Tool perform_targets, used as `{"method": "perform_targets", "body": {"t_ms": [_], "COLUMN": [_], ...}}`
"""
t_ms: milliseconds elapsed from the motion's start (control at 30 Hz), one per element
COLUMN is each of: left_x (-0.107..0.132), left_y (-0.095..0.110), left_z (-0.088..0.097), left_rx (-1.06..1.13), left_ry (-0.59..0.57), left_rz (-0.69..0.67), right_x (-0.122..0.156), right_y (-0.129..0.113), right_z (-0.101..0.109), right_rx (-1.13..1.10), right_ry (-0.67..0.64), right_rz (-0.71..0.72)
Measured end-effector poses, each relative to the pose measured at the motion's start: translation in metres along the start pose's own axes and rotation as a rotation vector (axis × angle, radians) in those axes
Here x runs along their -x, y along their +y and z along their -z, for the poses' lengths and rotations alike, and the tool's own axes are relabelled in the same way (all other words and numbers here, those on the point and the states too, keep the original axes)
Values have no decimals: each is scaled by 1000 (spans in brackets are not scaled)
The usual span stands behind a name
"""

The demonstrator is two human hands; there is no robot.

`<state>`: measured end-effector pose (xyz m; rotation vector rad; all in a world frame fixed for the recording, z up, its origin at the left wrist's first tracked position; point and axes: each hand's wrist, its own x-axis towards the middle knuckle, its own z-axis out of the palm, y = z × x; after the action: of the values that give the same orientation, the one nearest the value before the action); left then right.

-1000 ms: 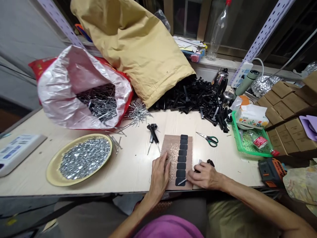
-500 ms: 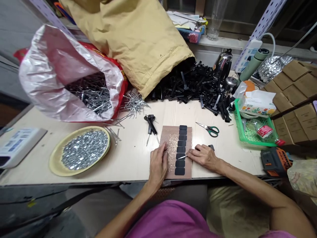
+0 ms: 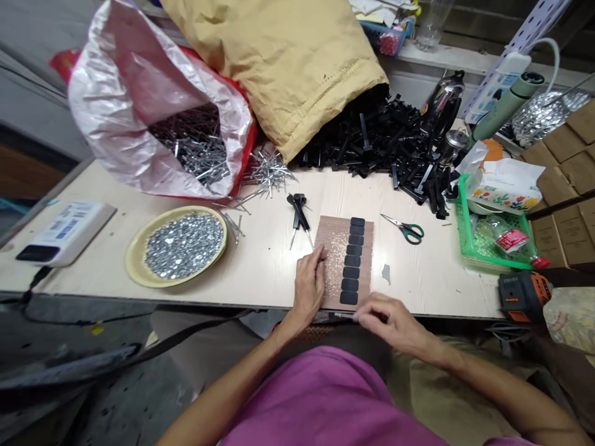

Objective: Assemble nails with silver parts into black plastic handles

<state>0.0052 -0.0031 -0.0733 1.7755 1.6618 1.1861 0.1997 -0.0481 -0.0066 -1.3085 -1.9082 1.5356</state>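
The brown board (image 3: 335, 248) lies flat at the near edge of the bench (image 3: 260, 272), right in front of you, with a column of seven black pads (image 3: 353, 260) down its right half and a pale speckled patch to their left. Your left hand (image 3: 310, 288) rests on the board's left side, fingers together and laid flat, gripping nothing. Your right hand (image 3: 390, 319) hovers just off the bench's near edge, below the board's lower right corner, fingertips pinched on a thin metal pin (image 3: 344, 315) that points left; the hand is blurred.

A small grey scrap (image 3: 385, 272) lies just right of the board, and green-handled scissors (image 3: 405, 228) lie beyond it. Two black-handled pins (image 3: 300, 214) lie crossed near the board's upper left corner. Further left stands a yellow plate (image 3: 134, 266) heaped with small silver pieces. Behind it a red and white bag (image 3: 116, 99) gapes open on a mass of nails (image 3: 195, 142), and a tan sack (image 3: 288, 62) spills a heap of black plastic parts (image 3: 381, 142). At the right a green basket (image 3: 465, 235) stands near an orange and black tool (image 3: 523, 294).
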Motion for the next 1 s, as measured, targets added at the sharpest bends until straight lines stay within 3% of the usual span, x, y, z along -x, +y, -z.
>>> {"method": "perform_targets", "body": {"t_ms": [100, 167, 267, 333, 400, 433, 500, 533, 600, 667, 700, 767, 833, 933, 1000], "left_x": [-2, -4, -3, -3, -3, -4, -7, -8, -11, -13, -14, -14, -12, -9, -8], "left_y": [1, 1, 2, 1, -2, -4, -8, -11, -13, -15, -16, -17, -19, -19, -15], "left_z": [3, 4, 8, 12, 18, 21, 28, 31, 36, 39, 41, 45, 49, 58, 64], "left_rx": [99, 154, 252, 341, 435, 479, 562, 598, 655, 689, 700, 713, 709, 567, 360], "left_ry": [19, 31, 35, 52, 104, 146, 227, 258, 289, 285, 276, 251, 227, 256, 312], "left_rz": [69, 94, 133, 194, 269, 304, 365, 389, 425, 445, 451, 458, 463, 361, 128], "right_x": [16, 7, -20, -31, -29, -26, -21, -24, -44, -82, -104, -146, -179, -199, -196], "right_y": [4, 18, 35, 36, 26, 18, -3, -15, -36, -49, -53, -54, -53, -56, -64], "right_z": [-40, -64, -90, -101, -106, -105, -95, -85, -62, -39, -31, -22, -22, -27, -26], "right_rx": [-652, -928, -1133, -1180, -1190, -1161, -961, -809, -375, 168, 415, 805, 1052, 1163, 1152], "right_ry": [-291, -294, -82, -7, -109, -231, -454, -480, -282, 70, 206, 342, 359, 337, 381], "right_rz": [-620, -836, -800, -748, -754, -758, -639, -523, -239, 55, 132, 154, 106, 28, 14]}}
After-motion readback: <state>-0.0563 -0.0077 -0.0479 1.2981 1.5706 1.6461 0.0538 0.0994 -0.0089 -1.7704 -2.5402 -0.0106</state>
